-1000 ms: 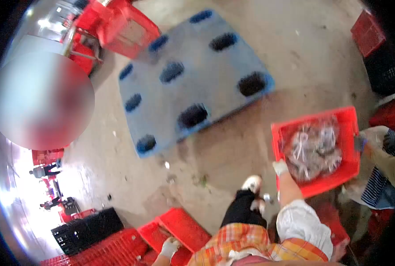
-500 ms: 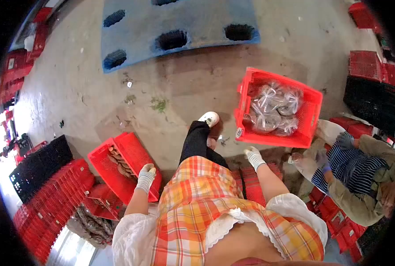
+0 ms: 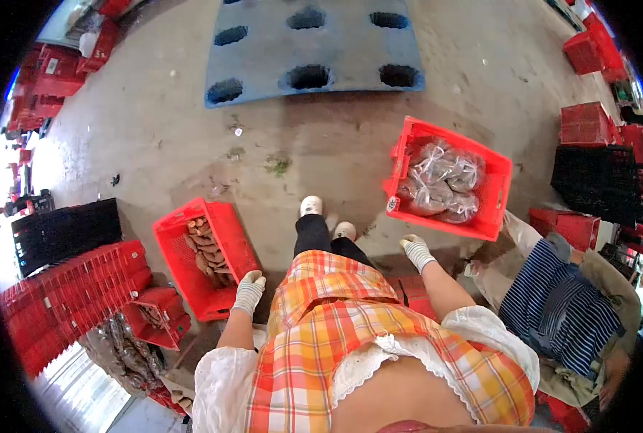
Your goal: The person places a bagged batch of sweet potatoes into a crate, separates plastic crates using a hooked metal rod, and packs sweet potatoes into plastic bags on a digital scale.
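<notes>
My left hand (image 3: 249, 290), in a pale glove with a striped cuff, hangs with loosely bent fingers and nothing in it. It overlaps the near right corner of a red crate (image 3: 239, 249) holding brown elongated root vegetables (image 3: 204, 252). My right hand (image 3: 417, 252), gloved the same way, is also empty, its fingers slightly bent. Ahead of it and to the right is another red crate (image 3: 496, 206), tilted in view, with several knotted clear plastic bags (image 3: 437, 180) inside. My white shoes (image 3: 311, 206) show on the floor between the two crates.
A blue pallet (image 3: 350, 54) lies ahead on the concrete floor. Stacked red crates (image 3: 76, 296) and a black crate (image 3: 65, 234) stand at left. A co-worker in a striped apron (image 3: 560, 296) is close at right, near black crates (image 3: 596, 184).
My view has shifted, with the pallet and floor sitting differently in frame. My second shoe now shows, and more of the left crate's contents is visible. Both hands stay low at my sides.
</notes>
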Tool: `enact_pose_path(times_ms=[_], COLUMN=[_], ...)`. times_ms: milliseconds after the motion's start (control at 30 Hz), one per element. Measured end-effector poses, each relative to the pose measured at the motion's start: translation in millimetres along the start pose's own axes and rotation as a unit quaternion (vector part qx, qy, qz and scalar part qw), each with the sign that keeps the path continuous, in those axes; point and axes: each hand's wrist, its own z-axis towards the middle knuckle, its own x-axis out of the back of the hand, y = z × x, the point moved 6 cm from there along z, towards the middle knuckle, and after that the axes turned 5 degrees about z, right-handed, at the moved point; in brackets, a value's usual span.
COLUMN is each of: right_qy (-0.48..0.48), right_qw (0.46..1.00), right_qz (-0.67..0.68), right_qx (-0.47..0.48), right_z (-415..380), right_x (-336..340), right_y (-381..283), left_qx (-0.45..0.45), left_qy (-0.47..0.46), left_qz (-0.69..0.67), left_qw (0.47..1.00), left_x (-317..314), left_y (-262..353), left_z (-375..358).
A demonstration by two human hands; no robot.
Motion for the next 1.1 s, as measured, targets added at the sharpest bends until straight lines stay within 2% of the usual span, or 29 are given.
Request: enact_pose_path(times_ms=[133,167,200,267,300,333,367,400,433,467,500,567,600,667,733,767,800,833,900,933,967,1000,1033,1067,1100], right_qy=[0.0,-0.013,-0.028,-0.051,-0.049,-0.044,-0.049,-0.032,-0.013,0.003,-0.026,-0.066,-0.085,-0.119,-0.15,-0.15,-0.139,-0.123,-0.049,-0.036,-0.066,-0.076,-0.071,-0.066,-0.065], right_qw=[0.999,0.998,0.991,0.997,0.992,0.956,0.953,0.972,0.983,0.995,0.997,0.993,0.988,0.979,0.953,0.949,0.926,0.899,0.878,0.868,0.948,0.907,0.853,0.877,0.921], right_qz=[-0.014,0.06,0.13,0.055,-0.105,-0.26,-0.269,-0.226,-0.181,-0.097,-0.06,-0.034,-0.017,-0.004,-0.137,-0.204,-0.265,-0.323,-0.389,-0.428,-0.288,-0.359,-0.425,-0.432,-0.343], right_qx=[0.037,0.006,-0.026,-0.012,0.06,0.131,0.133,0.063,-0.005,0.006,0.045,0.092,0.124,0.164,0.224,0.189,0.229,0.271,0.274,0.25,0.118,0.206,0.295,0.199,0.174], right_z=[2.6,-3.8,-7.7,6.6,13.8,17.8,25.9,39.3,51.8,35.2,44.5,41.4,19.8,10.0,16.2,18.0,26.7,34.7,41.0,79.5,55.7,82.2,107.0,124.2,111.1], right_x=[-6.7,-6.3,-9.5,-3.3,1.9,-3.3,-10.6,-11.2,-12.1,-20.2,-32.0,-59.3,-74.6,-106.9,-126.0,-132.9,-136.9,-140.5,-144.1,-143.1,-158.1,-161.9,-164.9,-184.4,-207.9], right_y=[1.8,-0.8,-2.8,4.2,-6.9,-21.5,-30.3,-38.5,-50.4,-95.0,-120.8,-175.2,-216.9,-270.1,-308.3,-324.8,-341.8,-360.5,-401.6,-405.0,-428.7,-443.3,-456.8,-483.4,-522.5], left_qx=[-0.026,-0.06,-0.007,-0.005,0.022,0.049,0.065,0.114,0.146,0.177,0.183,0.204,0.207,0.117,0.077,0.071,0.047,0.041,0.036,0.034,0.052,0.074,0.102,0.065,0.038], left_qy=[0.041,0.079,0.076,0.107,0.105,0.101,0.104,0.116,0.092,0.067,0.066,0.018,0.025,0.002,0.02,0.026,0.031,0.035,0.042,0.062,0.09,0.114,0.104,0.207,0.285], left_qz=[0.072,0.091,0.007,-0.005,-0.029,-0.052,-0.008,0.106,0.06,0.011,-0.008,0.079,0.063,0.042,0.005,0.038,0.083,0.115,0.152,0.187,0.159,0.129,-0.022,0.025,-0.055], left_qw=[0.996,0.991,0.997,0.994,0.994,0.992,0.992,0.981,0.983,0.982,0.981,0.976,0.976,0.992,0.997,0.996,0.995,0.992,0.987,0.98,0.982,0.982,0.989,0.976,0.956], left_x=[39.2,52.0,51.7,61.9,66.8,69.6,69.0,70.3,65.9,54.7,45.6,30.9,26.5,20.0,38.6,66.5,96.2,115.9,167.9,195.6,233.7,265.3,288.6,334.3,366.4], left_y=[-2.2,-15.1,5.4,-6.7,-40.9,-60.8,-78.6,-123.5,-149.4,-167.7,-175.5,-184.2,-186.8,-172.7,-143.2,-95.8,-58.1,-66.3,-72.0,-72.7,-60.8,-53.7,-61.1,0.0,30.7], left_z=[-9.2,-7.9,-39.5,-70.1,-69.9,-79.6,-92.9,-81.4,-88.4,-92.6,-92.3,-85.9,-76.7,-50.1,-31.5,-46.1,-55.5,-35.1,-1.3,27.8,51.1,65.9,102.6,90.0,97.6])
